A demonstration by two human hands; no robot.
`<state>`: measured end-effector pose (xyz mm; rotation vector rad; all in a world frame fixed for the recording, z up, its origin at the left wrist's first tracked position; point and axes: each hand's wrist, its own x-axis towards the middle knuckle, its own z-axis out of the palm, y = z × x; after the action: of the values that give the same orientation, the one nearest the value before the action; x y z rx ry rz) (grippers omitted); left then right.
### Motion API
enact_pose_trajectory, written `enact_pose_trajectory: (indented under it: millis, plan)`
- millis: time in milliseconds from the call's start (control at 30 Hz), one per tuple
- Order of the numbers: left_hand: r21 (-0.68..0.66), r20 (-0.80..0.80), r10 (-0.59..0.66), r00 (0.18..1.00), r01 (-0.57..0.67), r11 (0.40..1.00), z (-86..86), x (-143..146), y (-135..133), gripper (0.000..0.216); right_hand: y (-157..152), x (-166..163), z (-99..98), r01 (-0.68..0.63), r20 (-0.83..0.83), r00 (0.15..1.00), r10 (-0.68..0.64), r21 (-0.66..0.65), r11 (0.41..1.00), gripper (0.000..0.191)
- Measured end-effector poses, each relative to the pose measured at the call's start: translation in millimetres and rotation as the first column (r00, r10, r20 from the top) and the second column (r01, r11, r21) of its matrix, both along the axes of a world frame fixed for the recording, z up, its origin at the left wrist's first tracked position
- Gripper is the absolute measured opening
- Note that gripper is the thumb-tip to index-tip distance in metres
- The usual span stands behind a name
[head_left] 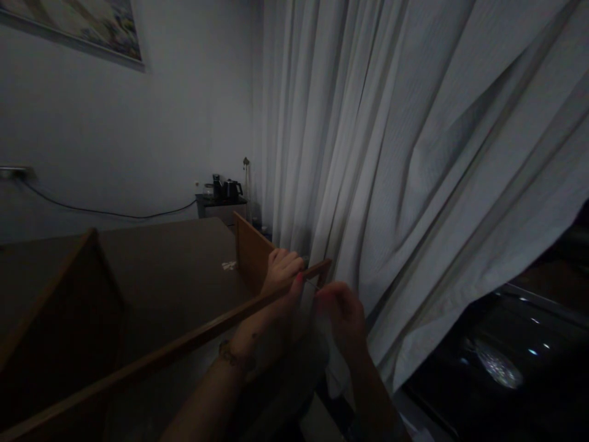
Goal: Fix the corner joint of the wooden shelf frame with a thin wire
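At lower centre, the left hand (284, 269) is clamped on the rail (193, 337) and the right hand (340, 304) pinches a rod (311, 284)

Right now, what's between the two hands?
In the head view, a thin rod spans the gap from left hand to right hand, beside the wooden rail. Too dim to identify further.

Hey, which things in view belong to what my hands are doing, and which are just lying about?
Likely part of the job:
wooden rail, gripped by your left hand
thin pale piece, seemingly pinched by your right hand

Probably just around:
black kettle on the cabinet
pale curtain
picture
small white bits, role unclear
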<state>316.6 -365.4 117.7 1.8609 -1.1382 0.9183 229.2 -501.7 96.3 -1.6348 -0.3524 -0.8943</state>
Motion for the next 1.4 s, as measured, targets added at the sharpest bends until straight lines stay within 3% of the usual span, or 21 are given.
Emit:
enact_pose_trajectory:
  millis: [133, 267, 433, 633, 833, 1133, 1300, 1400]
  plan:
    - [-0.015, 0.018, -0.001, 1.000, 0.001, 1.000, -0.5, 0.8, 0.1, 0.042, -2.7, 0.1, -0.2, -0.084, 0.020, 0.996, 0.084, 0.001, 0.996, 0.025]
    - [0.027, -0.012, 0.007, 1.000, -0.006, 1.000, 1.7, 0.3, 1.3, 0.033, -7.6, 3.1, -4.2, -0.134, 0.072, 0.988, 0.140, -0.077, 0.988, 0.029]
    - [0.018, -0.026, 0.005, 1.000, -0.004, 1.000, 3.9, -1.2, 1.4, 0.027, -13.0, 6.8, -10.3, -0.176, 0.087, 0.978, 0.188, -0.121, 0.977, 0.022]
    - [-0.001, -0.024, -0.001, 1.000, 0.001, 1.000, 2.0, -1.0, 0.7, 0.037, -16.4, 8.5, -9.0, -0.212, 0.076, 0.973, 0.219, -0.083, 0.974, 0.011]
    - [-0.022, 0.003, -0.012, 1.000, 0.013, 1.000, 1.6, -0.1, -1.2, 0.041, -9.3, 8.6, 2.9, -0.179, 0.119, 0.974, 0.193, -0.114, 0.977, 0.016]
    - [0.017, -0.039, 0.004, 0.999, -0.003, 1.000, 4.1, -3.9, 1.6, 0.037, 3.8, 3.9, 2.4, 0.023, 0.058, 0.998, -0.019, -0.074, 0.997, 0.030]
    - [0.007, -0.010, 0.012, 1.000, -0.012, 1.000, 0.2, 0.2, 0.1, 0.044, 3.0, 0.4, 0.4, -0.015, 0.000, 1.000, 0.015, -0.100, 0.995, 0.032]
    - [-0.003, 0.006, 0.010, 1.000, -0.010, 1.000, -1.2, 1.1, -0.1, 0.044, 4.8, 0.9, -1.5, -0.017, -0.006, 1.000, 0.017, -0.012, 1.000, 0.025]
